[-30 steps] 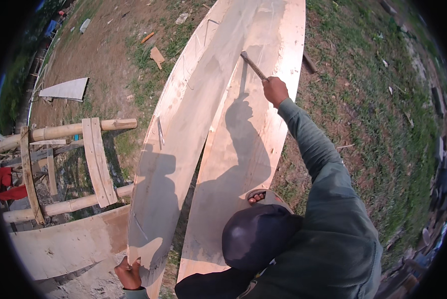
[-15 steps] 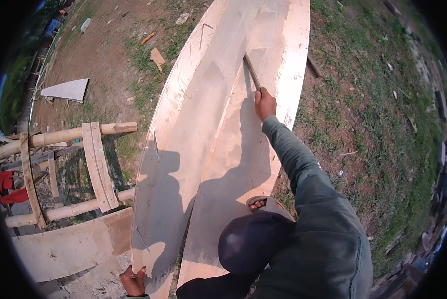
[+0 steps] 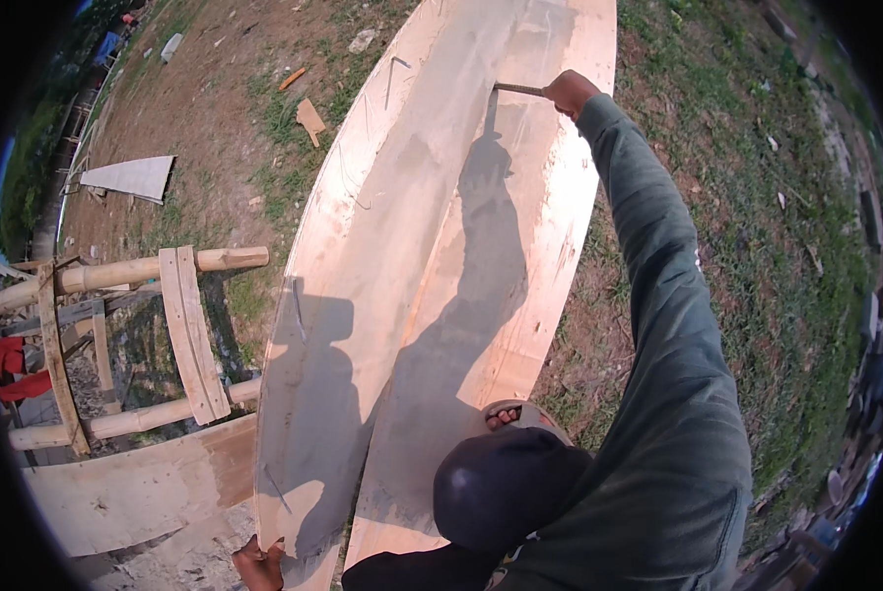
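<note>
Two long, curved plywood panels [image 3: 394,187], joined along a central seam and parted by a dark gap near me, stretch ahead with bent wires or nails along the left strip. High on the right panel, my right hand [image 3: 572,95] is closed on a thin ridged bar [image 3: 520,88], held nearly sideways with its far end by the seam. My left hand [image 3: 258,561] grips the near left edge of the plywood, low in the picture. My sandalled foot [image 3: 506,416] rests beside the right panel's near part, behind my dark-covered knee [image 3: 501,483].
A bamboo frame [image 3: 106,274] with wooden crosspieces and red cloth [image 3: 13,374] lies at left, above another plywood strip [image 3: 136,478]. A pale board [image 3: 126,177] and scraps lie on the dirt. Patchy grass runs along the right; dark clutter lines the far right rim.
My right hand has moved up and to the right, turning the bar from slanted to nearly level. My left hand has shifted slightly downward, still at the panel edge.
</note>
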`<action>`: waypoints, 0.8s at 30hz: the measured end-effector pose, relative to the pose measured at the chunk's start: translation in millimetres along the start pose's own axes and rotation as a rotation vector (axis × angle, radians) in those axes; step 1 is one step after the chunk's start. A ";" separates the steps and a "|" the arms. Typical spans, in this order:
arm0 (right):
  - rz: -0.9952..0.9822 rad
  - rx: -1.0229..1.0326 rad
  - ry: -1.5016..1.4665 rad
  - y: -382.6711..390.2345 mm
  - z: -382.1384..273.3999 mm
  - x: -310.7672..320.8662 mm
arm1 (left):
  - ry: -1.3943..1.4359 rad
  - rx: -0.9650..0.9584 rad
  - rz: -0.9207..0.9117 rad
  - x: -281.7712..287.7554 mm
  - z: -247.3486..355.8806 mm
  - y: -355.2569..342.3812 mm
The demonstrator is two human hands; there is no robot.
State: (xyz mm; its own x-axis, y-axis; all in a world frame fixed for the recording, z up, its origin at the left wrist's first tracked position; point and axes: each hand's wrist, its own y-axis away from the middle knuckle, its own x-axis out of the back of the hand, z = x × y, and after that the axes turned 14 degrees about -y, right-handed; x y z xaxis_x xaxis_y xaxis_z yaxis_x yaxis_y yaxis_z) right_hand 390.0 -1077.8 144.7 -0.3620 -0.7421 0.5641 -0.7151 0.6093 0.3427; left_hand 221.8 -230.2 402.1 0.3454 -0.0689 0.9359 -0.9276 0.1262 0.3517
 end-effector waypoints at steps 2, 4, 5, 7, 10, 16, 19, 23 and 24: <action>0.011 0.049 0.014 -4.6 -2.0 -0.4 | -0.078 -0.015 -0.003 -0.9 3.3 -0.4; 0.130 0.037 0.020 20.6 2.8 -31.2 | -0.136 -0.200 0.109 -9.1 -7.7 2.2; 0.200 0.090 0.015 29.5 19.6 -40.7 | -0.104 -0.211 0.103 -11.4 -10.1 0.4; 0.255 0.068 -0.088 47.7 29.2 -58.5 | 0.010 -0.121 0.046 -14.8 -9.8 1.7; 0.264 0.060 -0.120 57.1 30.7 -58.3 | 0.048 0.003 -0.024 -9.2 -2.5 1.3; 0.417 0.149 -0.163 72.3 75.0 -103.7 | -0.280 -0.058 -0.070 2.9 -26.2 8.0; 0.494 0.159 -0.147 74.8 80.4 -127.1 | -0.341 -0.099 0.053 14.2 -20.4 8.4; 0.467 0.179 -0.158 82.2 76.3 -114.1 | -0.185 0.044 0.077 46.7 16.1 8.2; 0.428 0.178 -0.112 84.3 63.8 -104.8 | -0.150 0.047 0.072 47.7 2.6 15.9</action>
State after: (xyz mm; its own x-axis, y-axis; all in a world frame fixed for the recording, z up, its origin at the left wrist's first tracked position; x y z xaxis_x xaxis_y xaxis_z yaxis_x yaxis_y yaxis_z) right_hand 329.5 -966.5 66.5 -0.7015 -0.4666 0.5386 -0.5755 0.8167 -0.0421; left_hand 223.1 -234.1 452.3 0.2563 -0.2088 0.9438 -0.9559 0.0901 0.2795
